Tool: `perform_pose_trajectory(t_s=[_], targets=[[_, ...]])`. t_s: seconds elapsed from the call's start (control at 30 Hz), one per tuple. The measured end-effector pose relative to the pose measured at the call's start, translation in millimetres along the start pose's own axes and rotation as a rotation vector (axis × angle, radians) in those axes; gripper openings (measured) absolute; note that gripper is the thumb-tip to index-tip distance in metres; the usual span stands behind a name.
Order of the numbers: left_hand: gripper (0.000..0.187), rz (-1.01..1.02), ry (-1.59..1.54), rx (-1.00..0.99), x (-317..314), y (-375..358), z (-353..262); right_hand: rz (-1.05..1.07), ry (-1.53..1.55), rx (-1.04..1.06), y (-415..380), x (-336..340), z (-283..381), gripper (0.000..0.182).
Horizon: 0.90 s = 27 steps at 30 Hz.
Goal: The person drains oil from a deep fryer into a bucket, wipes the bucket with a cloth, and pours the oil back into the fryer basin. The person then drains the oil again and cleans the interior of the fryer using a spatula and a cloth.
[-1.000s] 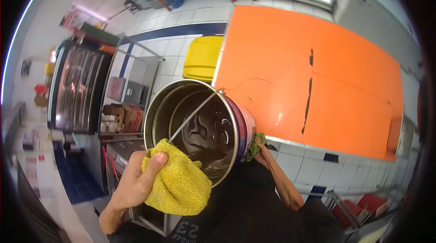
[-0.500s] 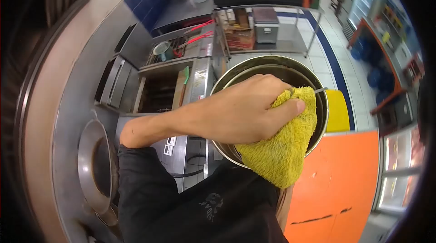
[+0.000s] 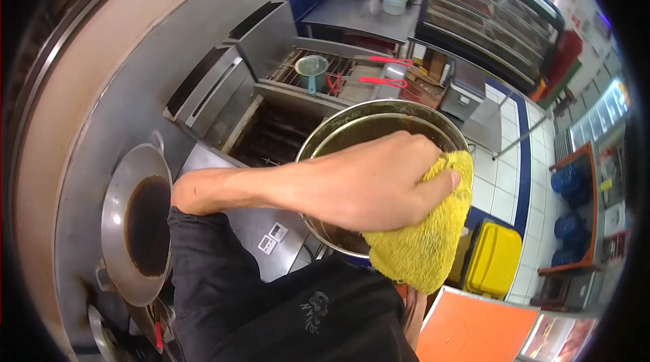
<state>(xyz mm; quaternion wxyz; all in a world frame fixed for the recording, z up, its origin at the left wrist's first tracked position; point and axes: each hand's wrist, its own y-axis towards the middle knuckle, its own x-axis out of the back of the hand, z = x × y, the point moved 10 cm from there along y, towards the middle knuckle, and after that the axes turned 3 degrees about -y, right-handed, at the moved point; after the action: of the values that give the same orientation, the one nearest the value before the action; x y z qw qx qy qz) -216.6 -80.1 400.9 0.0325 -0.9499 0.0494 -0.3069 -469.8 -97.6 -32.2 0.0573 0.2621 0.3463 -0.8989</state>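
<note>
My left hand reaches across a large metal pot with its fingers closed on a fuzzy yellow cloth. The cloth drapes over the pot's right side and hides the rim there. Part of the pot's dark inside shows past my forearm. Below the cloth, a bit of my right arm or hand is visible, but its fingers are hidden. Just beyond the pot, at its upper left, lies an open fryer basin with dark contents.
At left stands a wok holding dark liquid. Red-handled baskets and a strainer rest on the far fryer. A yellow-lidded bin and an orange surface are on the right. A glass display case stands behind.
My view has turned, so the fryer, wok and bin sit differently in it. The pot appears nearer the fryer basin. My left hand keeps its hold on the cloth.
</note>
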Motion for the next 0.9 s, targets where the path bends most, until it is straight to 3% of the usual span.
perform_pose_trajectory(t_s=[0.17, 0.27, 0.63, 0.8, 0.87, 0.9], targets=[[0.040, -0.159, 0.030, 0.055, 63.7, -13.6, 39.5, 0.044, -0.143, -0.029, 16.8, -61.3, 12.0, 0.033], [0.040, -0.138, -0.079, 0.085, 80.4, -15.5, 62.8, 0.153, -0.175, -0.010, 28.3, -82.9, 23.4, 0.036], [0.040, -0.254, -0.186, 0.139, 125.6, -26.6, 125.5, 0.066, -0.456, 0.079, 36.1, -158.4, 66.5, 0.031], [0.041, -0.284, -0.254, 0.167, 133.6, -29.1, 144.0, 0.089, -0.552, 0.089, 52.7, -168.2, 76.5, 0.032], [0.047, -0.402, -0.315, 0.130, 144.3, -33.2, 150.0, 0.085, -0.618, 0.092, 71.4, -162.0, 79.1, 0.032], [0.047, -0.423, -0.292, 0.137, 147.0, -34.3, 154.2, 0.092, -0.618, 0.185, 78.5, -164.3, 84.7, 0.031]])
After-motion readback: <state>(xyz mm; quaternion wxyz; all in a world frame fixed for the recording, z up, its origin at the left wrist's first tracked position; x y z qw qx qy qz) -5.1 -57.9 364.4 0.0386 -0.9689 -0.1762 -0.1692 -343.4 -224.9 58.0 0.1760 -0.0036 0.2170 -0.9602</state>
